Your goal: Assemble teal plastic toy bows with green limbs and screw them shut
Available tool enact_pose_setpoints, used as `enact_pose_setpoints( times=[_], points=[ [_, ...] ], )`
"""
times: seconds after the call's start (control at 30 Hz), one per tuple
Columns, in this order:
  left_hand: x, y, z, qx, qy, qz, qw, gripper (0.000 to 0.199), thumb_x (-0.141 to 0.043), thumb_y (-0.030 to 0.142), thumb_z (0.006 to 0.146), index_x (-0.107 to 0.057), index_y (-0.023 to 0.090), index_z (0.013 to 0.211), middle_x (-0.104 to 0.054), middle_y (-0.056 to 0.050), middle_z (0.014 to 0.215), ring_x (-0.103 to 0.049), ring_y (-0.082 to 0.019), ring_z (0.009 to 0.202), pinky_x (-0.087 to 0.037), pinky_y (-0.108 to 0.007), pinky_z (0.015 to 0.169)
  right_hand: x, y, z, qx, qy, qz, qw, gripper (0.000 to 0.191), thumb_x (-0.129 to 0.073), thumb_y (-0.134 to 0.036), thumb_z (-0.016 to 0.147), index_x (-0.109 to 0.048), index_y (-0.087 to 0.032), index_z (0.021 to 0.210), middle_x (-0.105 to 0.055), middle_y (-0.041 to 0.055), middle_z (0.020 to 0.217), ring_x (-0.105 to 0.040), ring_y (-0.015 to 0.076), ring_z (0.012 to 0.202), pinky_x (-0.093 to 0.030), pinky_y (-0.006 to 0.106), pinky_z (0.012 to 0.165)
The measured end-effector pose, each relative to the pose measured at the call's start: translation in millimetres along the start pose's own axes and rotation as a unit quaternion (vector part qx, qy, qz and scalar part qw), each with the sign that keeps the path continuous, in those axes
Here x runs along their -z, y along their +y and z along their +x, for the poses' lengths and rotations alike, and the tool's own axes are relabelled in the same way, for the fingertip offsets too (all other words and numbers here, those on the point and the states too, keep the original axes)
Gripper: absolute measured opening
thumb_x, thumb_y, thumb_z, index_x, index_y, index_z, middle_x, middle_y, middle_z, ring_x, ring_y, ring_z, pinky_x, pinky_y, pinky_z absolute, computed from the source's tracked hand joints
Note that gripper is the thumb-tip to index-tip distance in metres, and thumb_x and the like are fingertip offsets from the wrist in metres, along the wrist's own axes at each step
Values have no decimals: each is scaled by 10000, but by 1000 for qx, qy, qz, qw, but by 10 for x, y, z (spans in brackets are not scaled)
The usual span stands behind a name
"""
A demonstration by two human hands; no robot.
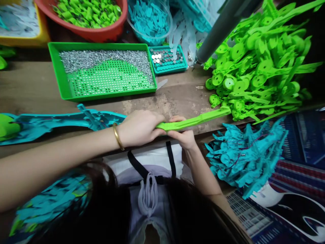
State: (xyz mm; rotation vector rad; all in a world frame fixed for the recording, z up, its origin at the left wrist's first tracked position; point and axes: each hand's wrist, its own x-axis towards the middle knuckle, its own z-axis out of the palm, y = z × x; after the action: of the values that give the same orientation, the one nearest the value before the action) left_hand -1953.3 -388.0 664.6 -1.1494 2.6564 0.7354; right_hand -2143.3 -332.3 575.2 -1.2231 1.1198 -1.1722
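Observation:
Both of my hands are closed round a long, narrow lime-green plastic piece [200, 119], which points out to the right just above the table's front edge. My left hand [141, 127], with a gold bangle at the wrist, grips its left end, and the fingers hide that end. Close beside it, my right hand [185, 135] pinches the piece from below with the thumb along its near side. To the left lies a long turquoise plastic shell [58, 122], open side showing. Its right end passes behind my left hand; I cannot tell whether it joins the green piece.
A green tray [101, 96] of small screws and a teal tray [170, 70] of metal discs stand behind my hands. Farther back are a red basin [101, 34] and a clear tub [149, 39]. Green parts [254, 67] and turquoise parts [248, 156] pile up at right, near a grey pole [218, 30].

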Motion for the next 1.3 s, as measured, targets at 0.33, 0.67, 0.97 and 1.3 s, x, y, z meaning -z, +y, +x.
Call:
enact_pose_setpoints(
  times=[0.33, 0.67, 0.97, 1.3],
  points=[
    [40, 76, -70, 2, 8, 41, 999, 297, -514, 418, 917, -624, 146, 964, -703, -99, 865, -680, -266, 788, -434, -315, 614, 44, -10, -25, 69, 30, -96, 993, 306, -794, -489, 680, -704, -272, 876, -691, 16, 872, -642, 212, 880, -543, 400, 831],
    [35, 39, -95, -42, 49, 22, 998, 268, -526, 395, 906, -654, 160, 883, -703, -65, 818, -661, -208, 744, -418, -290, 626, -25, -20, -87, -2, 14, -19, 1000, 364, -759, -558, 696, -698, -262, 898, -703, 27, 900, -663, 215, 888, -552, 403, 861],
    [75, 7, -96, -36, 25, -13, 999, 297, -539, 401, 909, -689, 196, 1062, -739, -53, 902, -679, -221, 802, -415, -294, 655, -152, -29, -223, -92, 9, -41, 995, 387, -866, -343, 573, -698, -250, 909, -727, 5, 907, -686, 212, 864, -568, 382, 870],
    [6, -97, -8, -62, -2, -68, 996, 308, -553, 431, 906, -730, 199, 1007, -747, -45, 809, -653, -170, 695, -378, -242, 615, 185, -346, -48, -27, 99, 82, 991, 472, -719, -571, 743, -623, -263, 1088, -749, 14, 958, -725, 203, 891, -586, 382, 833]
  ],
)
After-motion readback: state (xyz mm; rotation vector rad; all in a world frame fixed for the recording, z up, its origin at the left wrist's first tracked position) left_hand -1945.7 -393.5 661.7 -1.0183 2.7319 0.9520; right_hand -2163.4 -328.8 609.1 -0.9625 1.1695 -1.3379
